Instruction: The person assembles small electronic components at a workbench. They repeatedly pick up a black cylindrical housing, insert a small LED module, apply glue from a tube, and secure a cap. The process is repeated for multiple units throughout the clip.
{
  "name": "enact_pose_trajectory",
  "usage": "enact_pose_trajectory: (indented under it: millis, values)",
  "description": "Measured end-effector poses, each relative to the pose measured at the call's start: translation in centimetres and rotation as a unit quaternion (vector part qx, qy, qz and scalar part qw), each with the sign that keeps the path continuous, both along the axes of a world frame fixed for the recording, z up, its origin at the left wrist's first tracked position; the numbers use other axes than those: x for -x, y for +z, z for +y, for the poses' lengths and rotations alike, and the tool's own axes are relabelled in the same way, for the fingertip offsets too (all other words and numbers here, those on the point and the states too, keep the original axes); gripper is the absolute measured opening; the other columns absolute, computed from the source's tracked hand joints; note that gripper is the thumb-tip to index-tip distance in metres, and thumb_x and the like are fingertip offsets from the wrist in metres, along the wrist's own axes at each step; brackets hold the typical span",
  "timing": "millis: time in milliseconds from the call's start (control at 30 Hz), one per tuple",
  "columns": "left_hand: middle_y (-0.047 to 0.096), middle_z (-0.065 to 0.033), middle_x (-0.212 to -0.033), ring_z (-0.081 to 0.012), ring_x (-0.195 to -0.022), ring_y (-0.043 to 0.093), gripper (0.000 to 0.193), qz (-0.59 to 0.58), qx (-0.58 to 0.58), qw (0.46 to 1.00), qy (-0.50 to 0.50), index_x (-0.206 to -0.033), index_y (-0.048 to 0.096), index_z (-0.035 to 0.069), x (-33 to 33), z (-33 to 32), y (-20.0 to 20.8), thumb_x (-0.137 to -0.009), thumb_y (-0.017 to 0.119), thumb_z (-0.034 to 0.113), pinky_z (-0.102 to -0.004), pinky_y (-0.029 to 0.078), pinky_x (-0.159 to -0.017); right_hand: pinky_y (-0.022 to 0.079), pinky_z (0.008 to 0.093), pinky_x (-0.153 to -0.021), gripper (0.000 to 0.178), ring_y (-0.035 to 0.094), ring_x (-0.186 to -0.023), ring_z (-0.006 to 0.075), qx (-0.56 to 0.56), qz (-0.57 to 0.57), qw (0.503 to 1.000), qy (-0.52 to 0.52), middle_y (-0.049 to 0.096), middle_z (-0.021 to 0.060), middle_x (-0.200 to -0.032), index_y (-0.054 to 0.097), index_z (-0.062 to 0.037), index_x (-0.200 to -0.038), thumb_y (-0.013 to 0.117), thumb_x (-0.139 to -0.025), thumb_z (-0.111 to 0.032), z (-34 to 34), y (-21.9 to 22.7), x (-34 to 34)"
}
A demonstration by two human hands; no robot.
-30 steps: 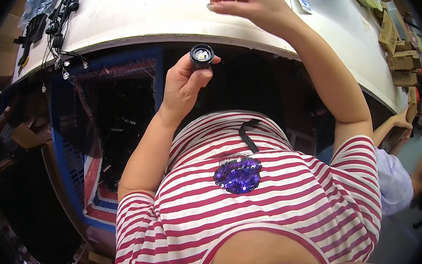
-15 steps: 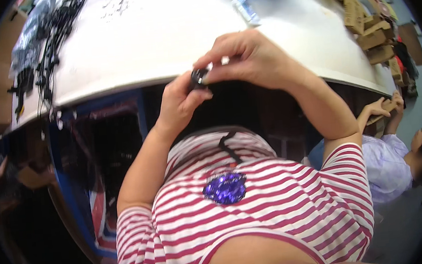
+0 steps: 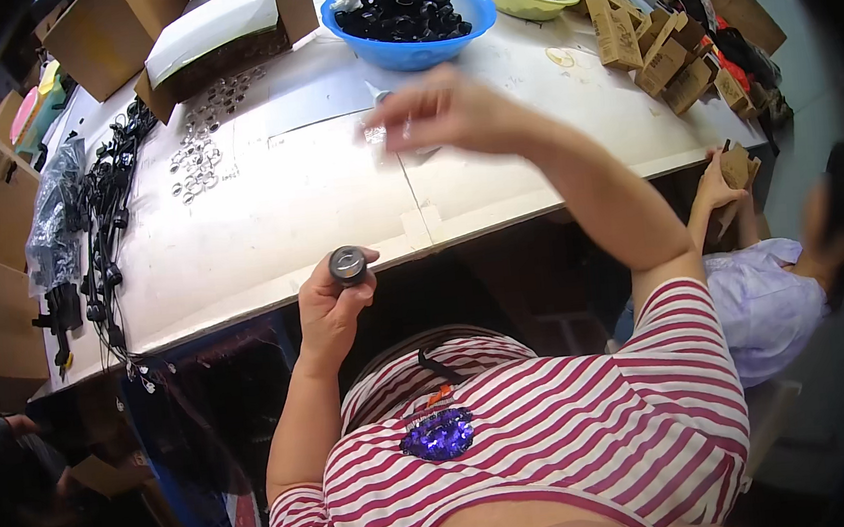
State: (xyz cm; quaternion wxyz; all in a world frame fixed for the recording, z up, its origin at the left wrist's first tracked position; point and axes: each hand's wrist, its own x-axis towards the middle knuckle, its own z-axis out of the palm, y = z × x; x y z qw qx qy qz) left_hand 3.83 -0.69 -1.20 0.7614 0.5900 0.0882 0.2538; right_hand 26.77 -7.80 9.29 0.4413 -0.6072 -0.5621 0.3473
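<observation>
Near the table's front edge, my left hand (image 3: 328, 317) is closed round a short black cylindrical part (image 3: 348, 263). Its round end faces up and has a shiny grey disc in it. Over the table to the right, my right hand (image 3: 454, 115) is smeared by motion, so its fingers do not show clearly. A small tube with a pale pointed nozzle (image 3: 376, 93) lies partly behind that hand; I cannot tell whether the fingers touch it. Several clear round pieces (image 3: 198, 165) are spread on the white table (image 3: 277, 216) to the left.
A blue basin (image 3: 342, 40) of black rings and a yellow-green bowl (image 3: 530, 11) of small black parts stand at the back. Black cables (image 3: 104, 241) run along the left. Cardboard boxes (image 3: 665, 61) are piled at the right, where another person (image 3: 762, 309) handles cardboard.
My right hand has come away from the black part and moved over the table, by the tube. My left hand keeps the part, lower and nearer. The view has shifted to show more table.
</observation>
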Motion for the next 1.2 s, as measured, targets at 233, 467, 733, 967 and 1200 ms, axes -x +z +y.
enact_pose_trajectory:
  millis: [233,467,733,967,1200]
  values:
    - [0.044,0.0011,-0.060,-0.0082,-0.054,0.038,0.044,0.003,-0.009,1.000,0.023,-0.096,0.055,-0.001,1.9,0.5,1.0,-0.073,0.070,0.033,-0.0221,0.027,-0.051,0.047,0.0350,-0.074,0.035,0.061,-0.085,0.0248,0.075,-0.450,0.815,-0.358,0.064,0.0102,-0.089,0.063,-0.0085,-0.097,0.070,-0.069,-0.029,5.7,-2.8,-15.3]
    - [0.048,0.0003,-0.061,-0.0073,-0.054,0.041,0.036,-0.050,0.018,0.997,0.055,-0.092,0.056,-0.001,2.7,1.4,0.1,-0.074,0.070,0.026,-0.0193,0.029,-0.048,0.048,0.0332,-0.070,0.034,0.061,-0.082,0.0228,0.109,-0.398,0.855,-0.315,0.064,0.0095,-0.089,0.062,-0.0084,-0.094,0.072,-0.066,-0.025,7.5,-2.1,-16.3]
    - [0.042,0.0018,-0.061,-0.0084,-0.056,0.037,0.053,0.044,0.002,0.995,0.092,-0.100,0.052,0.000,3.3,2.4,-0.5,-0.073,0.068,0.043,-0.0220,0.027,-0.052,0.023,0.0190,-0.043,0.016,0.031,-0.049,0.0033,0.182,0.206,0.962,-0.007,0.047,-0.0043,-0.064,0.060,-0.0049,-0.088,0.067,-0.075,-0.010,8.1,-4.0,-1.6]
    - [0.049,0.0006,-0.064,-0.0063,-0.056,0.041,0.031,0.007,0.017,0.997,0.072,-0.100,0.056,-0.002,4.8,2.8,-1.0,-0.076,0.062,0.018,-0.0197,0.031,-0.052,0.021,0.0178,-0.041,0.017,0.031,-0.049,0.0003,0.325,0.236,0.915,0.043,0.050,-0.0049,-0.067,0.058,-0.0051,-0.090,0.065,-0.077,-0.013,9.7,-7.6,0.9]
    - [0.047,-0.0003,-0.064,-0.0068,-0.057,0.040,0.034,0.025,0.023,0.995,0.091,-0.101,0.055,-0.003,5.2,2.9,-1.4,-0.078,0.064,0.020,-0.0196,0.031,-0.054,0.043,0.0276,-0.066,0.040,0.051,-0.069,0.0154,0.017,-0.330,0.944,-0.005,0.054,0.0073,-0.097,0.059,-0.0102,-0.108,0.069,-0.072,-0.024,7.5,-7.4,3.0]
